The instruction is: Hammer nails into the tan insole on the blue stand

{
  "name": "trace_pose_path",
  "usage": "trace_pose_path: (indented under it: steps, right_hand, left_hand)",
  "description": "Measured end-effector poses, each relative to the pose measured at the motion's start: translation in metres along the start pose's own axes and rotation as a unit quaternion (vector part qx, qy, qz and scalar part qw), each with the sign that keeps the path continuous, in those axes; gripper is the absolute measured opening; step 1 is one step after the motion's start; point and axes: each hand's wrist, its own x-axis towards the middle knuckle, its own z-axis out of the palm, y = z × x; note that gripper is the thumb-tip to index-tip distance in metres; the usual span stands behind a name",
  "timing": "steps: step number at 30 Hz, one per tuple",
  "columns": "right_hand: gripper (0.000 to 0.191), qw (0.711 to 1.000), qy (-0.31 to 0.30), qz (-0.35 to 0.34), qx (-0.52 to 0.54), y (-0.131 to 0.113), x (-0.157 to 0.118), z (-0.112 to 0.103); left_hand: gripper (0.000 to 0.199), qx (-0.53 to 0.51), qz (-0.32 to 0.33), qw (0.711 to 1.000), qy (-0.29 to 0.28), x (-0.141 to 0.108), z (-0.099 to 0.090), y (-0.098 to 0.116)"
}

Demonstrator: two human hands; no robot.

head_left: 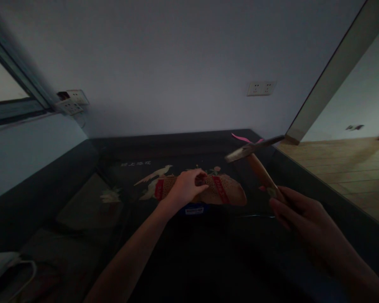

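Note:
My right hand (298,208) is wrapped round the wooden handle of a hammer (262,168), whose metal head is raised above the dark table. Near the middle, my left hand (189,184) rests on a tan speckled object with red bands (229,191). Its thumb and fingers curl together round something small and dark that I cannot make out. A blue item with a white label (194,209) lies just below the speckled object.
The dark glossy table (177,139) stands against a wall with a socket (261,88). A power strip (70,106) hangs at the left. A pink ribbon (241,138) lies behind the hammer. A white object (3,261) is at the lower left.

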Motion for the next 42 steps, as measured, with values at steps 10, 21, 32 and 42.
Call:
trace_pose_path:
  steps: [10,21,32,42]
  right_hand:
    - [0.050,0.997,0.063,0.024,-0.026,0.066,0.009,-0.004]
    - [0.064,0.997,0.034,0.014,-0.072,0.085,0.028,0.009]
    - [0.057,0.997,0.019,0.017,-0.074,0.086,0.021,0.006]
    - [0.063,0.997,0.005,0.037,-0.067,0.085,0.019,0.005]
  left_hand:
    - [0.013,0.008,0.094,0.976,0.196,-0.028,-0.073,0.028]
    - [0.014,0.187,0.085,0.978,0.039,-0.018,-0.023,0.000]
    - [0.002,0.169,0.040,0.984,0.027,-0.016,-0.018,0.000]
    - [0.004,0.136,0.017,0.990,0.024,-0.017,-0.026,-0.003]
